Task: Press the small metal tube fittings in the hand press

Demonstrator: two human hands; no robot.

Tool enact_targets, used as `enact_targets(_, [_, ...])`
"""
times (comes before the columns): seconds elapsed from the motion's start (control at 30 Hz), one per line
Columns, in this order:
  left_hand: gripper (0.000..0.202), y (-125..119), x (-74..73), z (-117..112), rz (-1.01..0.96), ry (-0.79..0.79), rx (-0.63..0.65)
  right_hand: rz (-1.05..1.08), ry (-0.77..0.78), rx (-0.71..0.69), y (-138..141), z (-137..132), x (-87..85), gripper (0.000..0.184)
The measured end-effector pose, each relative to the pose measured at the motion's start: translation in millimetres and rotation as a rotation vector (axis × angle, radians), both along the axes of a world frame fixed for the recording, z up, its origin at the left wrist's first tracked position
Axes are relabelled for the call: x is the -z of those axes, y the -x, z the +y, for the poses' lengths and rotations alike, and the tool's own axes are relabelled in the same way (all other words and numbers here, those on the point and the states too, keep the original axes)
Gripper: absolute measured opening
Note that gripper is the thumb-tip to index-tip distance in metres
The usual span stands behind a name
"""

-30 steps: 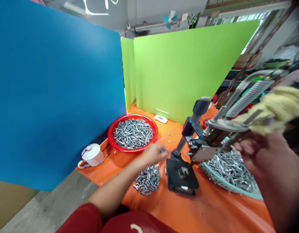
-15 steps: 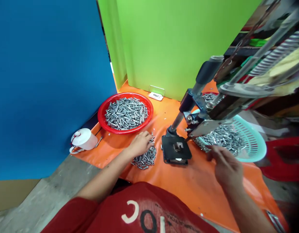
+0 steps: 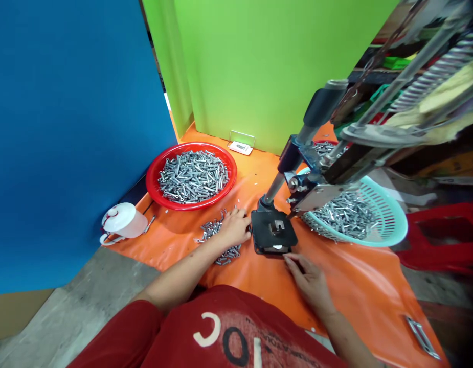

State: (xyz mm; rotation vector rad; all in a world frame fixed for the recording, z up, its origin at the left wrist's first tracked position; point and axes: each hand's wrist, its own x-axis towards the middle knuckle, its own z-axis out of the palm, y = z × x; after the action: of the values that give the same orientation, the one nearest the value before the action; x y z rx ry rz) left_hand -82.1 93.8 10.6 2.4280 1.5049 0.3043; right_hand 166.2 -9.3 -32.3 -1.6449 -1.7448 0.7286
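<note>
My left hand point(image 3: 234, 227) rests with curled fingers on a small pile of metal parts point(image 3: 215, 240), its knuckles against the left edge of the press's black base plate point(image 3: 274, 235). Whatever it holds is hidden. My right hand point(image 3: 309, 276) lies low on the orange sheet point(image 3: 355, 291). Its fingers are pressed together, with the tips at the front right corner of the base plate, and I cannot make out anything between them. The press's column and lever point(image 3: 316, 112) rise to the upper right above the plate.
A red bowl point(image 3: 154, 174) full of metal parts sits at the back left, and a teal basket point(image 3: 393, 225) of parts is right of the press. A white lidded cup point(image 3: 123, 222) stands by the blue panel point(image 3: 67, 128). Green panels point(image 3: 267, 61) wall the back. A red stool point(image 3: 443, 240) is at right.
My right hand came down from the press lever, passed the teal basket and now sits at the front of the base plate. My left hand shifted over the pile to the plate's edge.
</note>
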Motion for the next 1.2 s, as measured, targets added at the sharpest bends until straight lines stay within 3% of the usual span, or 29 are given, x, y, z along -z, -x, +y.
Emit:
enact_targets(0.1, [0.014,6,-6.4,-3,-0.119,-0.022,-0.035,0.028,0.032,0.001,0,3,-5.5,0.033])
enact_targets(0.2, [0.016,5,-14.1,-9,-0.417,0.024,-0.052,0.113,0.065,0.046,9,5,-19.7,0.034])
enact_targets(0.33, [0.025,-11,-20.9,-21,-1.017,0.474,-0.025,0.284,0.103,0.059,30,14,-48.1,0.035])
enact_targets(0.47, [0.031,-32,-25.1,-32,-1.300,0.769,-0.028,0.451,0.109,0.022,46,30,-65.3,0.034])
enact_targets(0.7, [0.029,-46,-25.0,-37,-1.310,0.815,-0.049,0.521,0.098,0.029,41,41,-52.4,0.027])
enact_targets(0.87, [0.023,-53,-21.4,-37,-1.232,0.828,-0.112,0.447,0.026,0.047,30,41,-40.3,0.030])
enact_targets(1.03, [0.017,-59,-13.5,-32,-1.139,0.853,-0.144,0.280,-0.062,-0.049,23,46,-44.2,0.019])
enact_targets(1.1, [0.016,-59,-10.7,-30,-1.078,0.737,-0.103,0.255,-0.086,-0.069,21,51,-44.7,0.018])
enact_targets(1.2, [0.022,-59,-8.1,-24,-0.869,0.326,-0.064,0.161,-0.199,-0.058,18,59,-40.6,0.016])
